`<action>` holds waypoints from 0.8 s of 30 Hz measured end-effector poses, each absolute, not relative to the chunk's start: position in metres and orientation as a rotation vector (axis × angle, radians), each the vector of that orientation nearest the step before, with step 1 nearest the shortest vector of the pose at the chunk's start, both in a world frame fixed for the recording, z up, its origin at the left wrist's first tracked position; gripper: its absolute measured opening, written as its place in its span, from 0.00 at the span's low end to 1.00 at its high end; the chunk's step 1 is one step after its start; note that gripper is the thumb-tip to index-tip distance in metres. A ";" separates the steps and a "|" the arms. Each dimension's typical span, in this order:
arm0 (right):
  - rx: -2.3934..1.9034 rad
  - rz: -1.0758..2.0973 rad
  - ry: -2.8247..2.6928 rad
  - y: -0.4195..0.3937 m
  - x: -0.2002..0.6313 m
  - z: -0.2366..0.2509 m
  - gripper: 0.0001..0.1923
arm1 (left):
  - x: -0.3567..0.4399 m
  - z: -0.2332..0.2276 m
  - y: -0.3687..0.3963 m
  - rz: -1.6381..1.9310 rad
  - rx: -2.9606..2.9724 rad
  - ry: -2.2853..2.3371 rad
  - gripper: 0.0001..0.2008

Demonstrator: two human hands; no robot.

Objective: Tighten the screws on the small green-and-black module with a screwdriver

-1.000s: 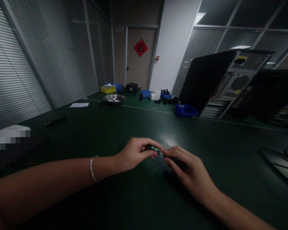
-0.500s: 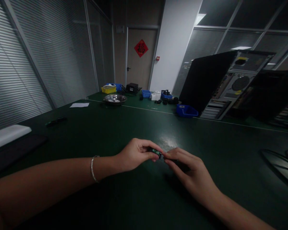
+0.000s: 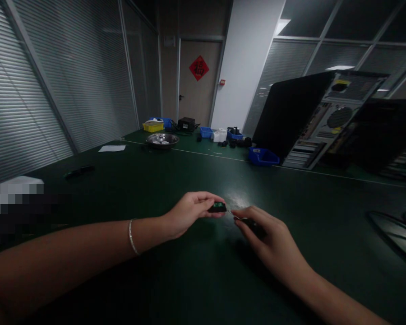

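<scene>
Now my left hand (image 3: 189,212) pinches a small black part (image 3: 217,207) with a green face, low over the green table (image 3: 176,180).
My right hand (image 3: 264,234) grips a dark tool (image 3: 253,225); far off, a metal bowl (image 3: 162,140) holds small bits, a blue bin (image 3: 263,157) beside.

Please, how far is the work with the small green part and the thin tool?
Done: nothing shows as finished. In hand: the left hand pinches a small black and green part above the green table; the right hand holds a thin dark tool whose tip points at the part. Left: whether they touch is too dark to tell.
</scene>
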State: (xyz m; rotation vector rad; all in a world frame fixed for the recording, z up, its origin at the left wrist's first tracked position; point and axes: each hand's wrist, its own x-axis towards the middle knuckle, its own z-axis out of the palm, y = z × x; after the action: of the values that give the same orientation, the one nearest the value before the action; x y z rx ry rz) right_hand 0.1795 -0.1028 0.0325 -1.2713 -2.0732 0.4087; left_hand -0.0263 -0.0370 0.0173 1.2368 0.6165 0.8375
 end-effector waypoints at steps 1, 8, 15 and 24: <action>-1.251 0.424 -2.073 -0.103 0.179 0.032 0.11 | -0.026 0.018 -0.037 0.838 1.188 0.607 0.10; -1.176 0.485 -2.062 -0.104 0.176 0.031 0.13 | -0.028 0.020 -0.040 0.732 0.997 0.509 0.14; -1.088 0.520 -2.075 -0.106 0.174 0.034 0.14 | -0.026 0.016 -0.041 0.621 1.075 0.511 0.25; -1.120 0.440 -2.078 -0.106 0.176 0.035 0.13 | -0.025 0.021 -0.040 0.832 1.101 0.516 0.18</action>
State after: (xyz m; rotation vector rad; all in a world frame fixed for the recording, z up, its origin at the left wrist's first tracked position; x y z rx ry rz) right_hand 0.1755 -0.1058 0.0348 -1.1197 -2.0776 0.4397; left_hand -0.0250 -0.0399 0.0206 1.1010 0.5160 0.8320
